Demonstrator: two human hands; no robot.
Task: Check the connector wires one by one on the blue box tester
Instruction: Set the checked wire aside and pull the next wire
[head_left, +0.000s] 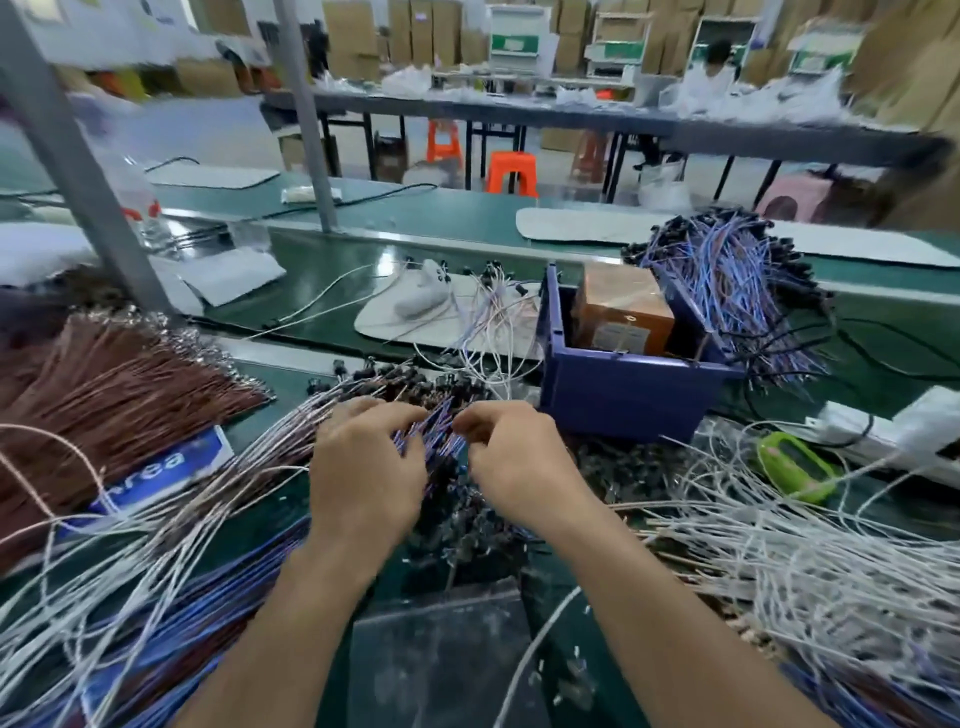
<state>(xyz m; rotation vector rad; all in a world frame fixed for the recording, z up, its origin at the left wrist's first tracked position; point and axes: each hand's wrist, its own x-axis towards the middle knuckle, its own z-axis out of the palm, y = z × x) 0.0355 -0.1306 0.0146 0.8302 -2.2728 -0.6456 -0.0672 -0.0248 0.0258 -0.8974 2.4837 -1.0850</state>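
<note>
While our left hand (363, 470) and right hand (511, 457) pinch the connector wires (434, 434) between curled fingers, blue box tester (623, 400) just beyond our right fingertips

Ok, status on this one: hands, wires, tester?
Both in: left hand, right hand grip the blue wire bundle. Beyond them the blue box tester, untouched. To the right loose white wires; way to box looks open.

A brown wire bundle (114, 405) is blocking the left, and tangled white wires (779, 551) are blocking the right. Blue connector wires with black plugs (410, 384) are filling the centre, beside the blue plastic box (623, 400). Bare green belt (337, 262) is lying open beyond.
</note>
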